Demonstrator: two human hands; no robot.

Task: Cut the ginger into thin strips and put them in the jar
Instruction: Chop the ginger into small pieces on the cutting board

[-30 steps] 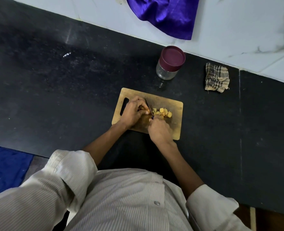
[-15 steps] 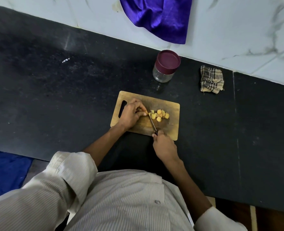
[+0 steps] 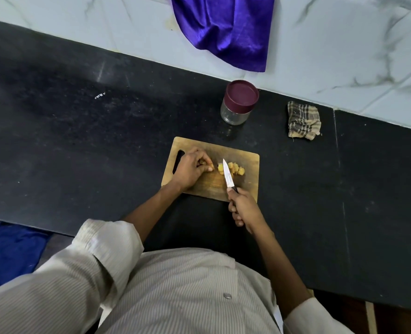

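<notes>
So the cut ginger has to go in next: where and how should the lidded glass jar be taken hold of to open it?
Hold the clear glass jar round its lower body with one hand and wrap the other grip round the maroon round lid from above. It stands upright, alone on the black counter beyond the wooden cutting board, so all sides look free.

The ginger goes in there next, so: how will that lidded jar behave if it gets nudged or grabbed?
The jar looks like clear glass, so probably rigid, smooth and breakable. It seems empty, so likely light and easily slid. It stands upright on a flat base on the counter, so tipping seems unlikely; on its side it would roll.
</notes>
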